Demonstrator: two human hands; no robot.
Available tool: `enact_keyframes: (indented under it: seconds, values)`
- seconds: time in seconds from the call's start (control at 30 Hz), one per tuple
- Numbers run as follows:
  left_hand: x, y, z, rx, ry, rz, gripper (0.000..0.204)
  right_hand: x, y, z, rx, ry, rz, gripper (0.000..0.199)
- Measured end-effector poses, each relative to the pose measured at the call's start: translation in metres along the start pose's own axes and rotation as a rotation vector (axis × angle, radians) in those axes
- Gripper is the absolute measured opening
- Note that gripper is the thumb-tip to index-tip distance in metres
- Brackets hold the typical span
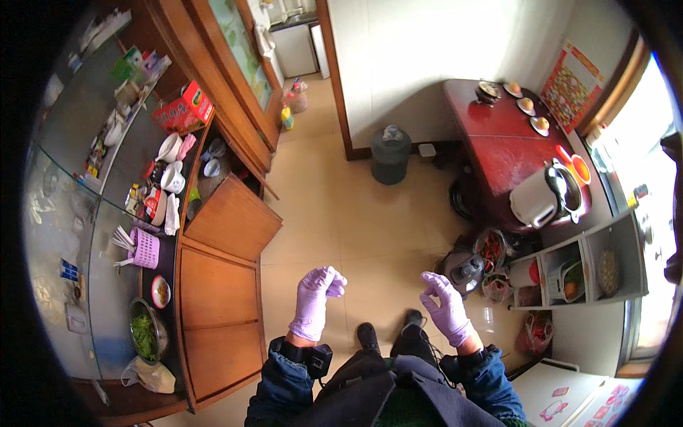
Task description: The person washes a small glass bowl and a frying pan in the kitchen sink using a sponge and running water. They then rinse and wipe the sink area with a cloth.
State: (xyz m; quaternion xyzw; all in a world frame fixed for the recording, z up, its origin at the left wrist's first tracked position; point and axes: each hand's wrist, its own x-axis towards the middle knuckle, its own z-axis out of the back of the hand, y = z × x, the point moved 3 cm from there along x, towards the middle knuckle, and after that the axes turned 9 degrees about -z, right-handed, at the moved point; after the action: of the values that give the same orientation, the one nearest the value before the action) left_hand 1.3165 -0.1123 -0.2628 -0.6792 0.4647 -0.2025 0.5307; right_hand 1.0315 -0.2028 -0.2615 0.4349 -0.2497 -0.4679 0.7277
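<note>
Both of my hands wear thin light-purple gloves and are held up over the tiled floor (306,199), apart from each other. My left hand (313,302) is closed, its fingers curled in toward the thumb, with nothing visible in them. Fingers bent and drawn together, my right hand (446,306) also shows nothing held. Neither hand touches any object. Nearest to the left is the wooden cabinet door (219,313); a dark-lidded appliance (466,272) on the floor is nearest to the right. Blue sleeves and dark wrist bands cover my forearms.
Left, the cabinet counter bears a metal bowl of greens (144,334), a purple basket (146,249) and cups; one lower door (235,220) hangs ajar. Ahead stands a large water jug (390,156). Right are a red table (484,142) with a white cooker (537,196), a grey shelf (587,267) and bags.
</note>
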Motion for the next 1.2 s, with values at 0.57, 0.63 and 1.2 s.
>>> enact_keyframes:
  seconds: [0.57,0.63,1.2]
  values:
    - [0.296,-0.078,0.048,-0.023,-0.289,-0.026,0.027,0.401,0.002,-0.02,-0.213,0.159,0.01,0.036]
    - [0.322,-0.086,0.055,-0.009,-0.358,-0.044,0.029,0.448,0.019,-0.038,-0.234,0.259,0.089,0.035]
    - [0.667,-0.213,0.157,0.1,-0.285,-0.227,0.043,0.772,0.115,-0.241,-0.13,0.544,0.079,0.032]
